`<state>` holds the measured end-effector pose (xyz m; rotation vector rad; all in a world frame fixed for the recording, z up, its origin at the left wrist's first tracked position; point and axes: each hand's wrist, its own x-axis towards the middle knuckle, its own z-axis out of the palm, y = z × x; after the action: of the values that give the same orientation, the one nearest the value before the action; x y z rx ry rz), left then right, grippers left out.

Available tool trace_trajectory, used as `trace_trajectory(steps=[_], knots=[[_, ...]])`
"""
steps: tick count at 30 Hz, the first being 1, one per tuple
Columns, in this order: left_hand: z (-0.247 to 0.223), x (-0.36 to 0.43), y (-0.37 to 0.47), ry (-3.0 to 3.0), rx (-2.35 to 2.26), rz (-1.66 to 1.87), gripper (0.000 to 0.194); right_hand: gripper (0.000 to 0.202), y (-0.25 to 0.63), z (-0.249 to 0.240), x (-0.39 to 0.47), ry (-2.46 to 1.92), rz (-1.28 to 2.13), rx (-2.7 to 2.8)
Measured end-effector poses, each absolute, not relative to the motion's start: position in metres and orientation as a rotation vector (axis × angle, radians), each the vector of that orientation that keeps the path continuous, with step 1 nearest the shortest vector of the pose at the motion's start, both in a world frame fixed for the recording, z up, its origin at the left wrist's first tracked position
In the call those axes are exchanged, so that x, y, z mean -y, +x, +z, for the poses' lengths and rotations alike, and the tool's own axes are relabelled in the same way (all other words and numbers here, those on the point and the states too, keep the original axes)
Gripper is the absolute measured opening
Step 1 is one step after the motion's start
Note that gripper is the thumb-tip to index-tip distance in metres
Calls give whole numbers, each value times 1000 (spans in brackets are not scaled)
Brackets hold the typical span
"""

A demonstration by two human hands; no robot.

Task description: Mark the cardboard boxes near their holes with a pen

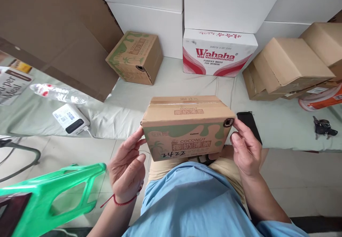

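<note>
From here I see the left hand (128,174) with its fingertips against one end of the coconut carton (187,139), thumb free, and the right hand (247,153) at the other, clamping it between them by the near edge of the desk (175,82); this looks like holding or positioning, and shifting it calls for even pressure from both sides

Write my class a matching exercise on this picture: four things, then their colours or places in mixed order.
Things
1. Plastic stool
2. Phone
3. Nearer coconut carton
4. Power bank

Colours or places
A. Between the left hand and the right hand
B. White, with a cable plugged in
C. Green, low on the left side
D. Black, lying close to the right hand

Right pairs: 1-C, 2-D, 3-A, 4-B
</note>
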<state>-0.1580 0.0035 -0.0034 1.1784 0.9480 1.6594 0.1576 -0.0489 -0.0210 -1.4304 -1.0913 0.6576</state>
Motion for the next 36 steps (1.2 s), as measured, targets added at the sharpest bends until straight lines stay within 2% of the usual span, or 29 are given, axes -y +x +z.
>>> trace_trajectory(steps=[8, 13, 17, 22, 25, 27, 29, 32, 36], knots=[[-10, -41, -161, 1140, -919, 1439, 45, 57, 153, -9, 30, -1246, 678, 1213], [-41, -49, -156, 1076, -1092, 1234, 52, 57, 158, -37, 18, -1427, 597, 1237], [-47, -33, -156, 1062, -1140, 1149, 54, 63, 163, -56, 18, -1456, 820, 1166], [-18, -23, -175, 1020, -1276, 1196, 32, 40, 177, -40, 32, -1427, 884, 1256], [8, -25, -179, 1140, -1439, 1417, 15, 34, 192, -29, 28, -1511, 830, 1436], [27, -29, -175, 1249, -1470, 1575, 6, 33, 205, -28, 13, -1732, 680, 1558], [44, -35, -166, 1408, -1376, 1574, 7, 34, 217, -29, -10, -2054, 533, 1721], [67, -53, -143, 1764, -1160, 1342, 13, 46, 228, -33, -47, -2470, 497, 2116], [77, -103, -91, 2125, -1045, 1030, 20, 53, 234, -34, -79, -2574, 504, 2398]])
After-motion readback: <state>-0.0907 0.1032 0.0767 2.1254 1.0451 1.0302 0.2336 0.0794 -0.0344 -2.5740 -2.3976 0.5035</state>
